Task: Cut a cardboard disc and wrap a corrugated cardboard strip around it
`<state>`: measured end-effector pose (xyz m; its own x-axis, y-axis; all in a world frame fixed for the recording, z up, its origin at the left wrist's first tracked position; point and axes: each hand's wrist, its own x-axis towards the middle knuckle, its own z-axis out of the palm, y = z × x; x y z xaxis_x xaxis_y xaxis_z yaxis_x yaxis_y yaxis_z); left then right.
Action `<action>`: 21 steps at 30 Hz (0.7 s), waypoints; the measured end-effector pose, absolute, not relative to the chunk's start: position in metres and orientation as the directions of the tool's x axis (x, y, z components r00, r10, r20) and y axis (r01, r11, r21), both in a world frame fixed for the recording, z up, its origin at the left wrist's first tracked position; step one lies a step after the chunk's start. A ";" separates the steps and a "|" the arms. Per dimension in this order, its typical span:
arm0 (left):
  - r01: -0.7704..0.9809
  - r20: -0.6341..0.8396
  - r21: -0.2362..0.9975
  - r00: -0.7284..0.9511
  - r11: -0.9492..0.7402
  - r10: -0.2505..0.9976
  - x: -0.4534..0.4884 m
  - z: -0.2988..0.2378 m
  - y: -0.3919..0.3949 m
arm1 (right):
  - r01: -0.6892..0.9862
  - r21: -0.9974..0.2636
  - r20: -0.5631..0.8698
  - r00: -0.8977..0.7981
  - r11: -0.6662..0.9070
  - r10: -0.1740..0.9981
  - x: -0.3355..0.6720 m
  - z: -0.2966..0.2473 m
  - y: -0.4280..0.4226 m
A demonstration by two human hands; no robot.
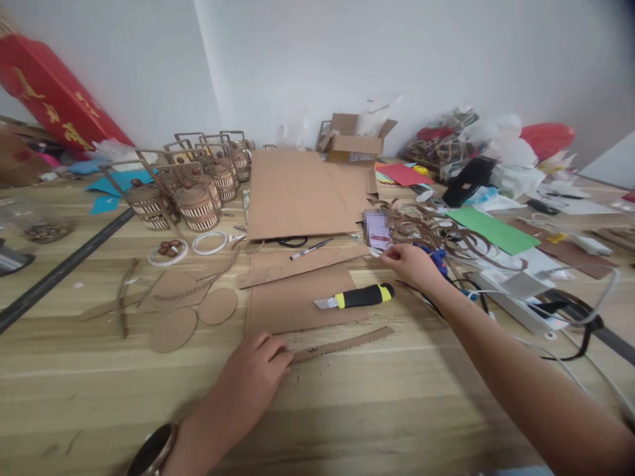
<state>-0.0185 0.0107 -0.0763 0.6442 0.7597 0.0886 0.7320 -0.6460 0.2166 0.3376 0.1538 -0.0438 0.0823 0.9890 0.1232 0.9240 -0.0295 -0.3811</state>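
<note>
My left hand (260, 370) is low on the table with its fingers curled at the left end of a narrow cardboard strip (342, 345) with a jagged edge. Farther off, my right hand (409, 264) pinches something small and pale near the right end of a long cardboard piece (307, 266); I cannot make out what it is. Between my hands a black and yellow utility knife (364, 296), blade out to the left, rests on a cardboard sheet (282, 314). A pen (311, 249) lies above the long piece.
Cardboard discs (173, 329), white rings (209, 243) and lidded woven baskets (197, 206) stand at left. A large cardboard sheet (302, 192) and an open box (354, 139) are behind. At right are brown strip coils (466, 244), green paper (491, 229) and a power strip (516, 304) with cables.
</note>
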 end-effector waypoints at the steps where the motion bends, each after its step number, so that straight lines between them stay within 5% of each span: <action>1: 0.732 0.093 0.216 0.644 -0.647 0.759 -0.019 -0.077 0.011 | 0.905 -0.424 0.133 0.106 -0.040 0.986 0.342 -0.040 0.155; 9: 0.724 0.151 0.231 0.633 -0.650 0.759 -0.019 -0.081 0.010 | 0.677 -0.730 0.194 0.074 0.093 0.978 0.345 -0.004 0.144; 15: 0.664 0.407 0.288 0.567 -0.690 0.716 -0.021 -0.073 0.013 | 0.572 -0.755 0.272 -0.173 0.322 0.947 0.299 -0.009 0.098; 18: 0.612 0.483 0.402 0.490 -0.681 0.725 -0.017 -0.057 0.016 | 0.541 -0.706 0.347 -0.299 0.458 0.889 0.275 -0.019 0.076; 21: 0.546 0.408 0.649 0.339 -0.530 0.848 -0.010 -0.042 0.019 | 0.506 -0.661 0.405 -0.382 0.555 0.831 0.256 -0.025 0.060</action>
<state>-0.0096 0.0189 -0.0420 0.3388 0.8478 0.4079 0.5460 -0.5303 0.6486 0.2557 0.0596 -0.0249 -0.3822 0.8307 0.4049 0.5057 0.5547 -0.6607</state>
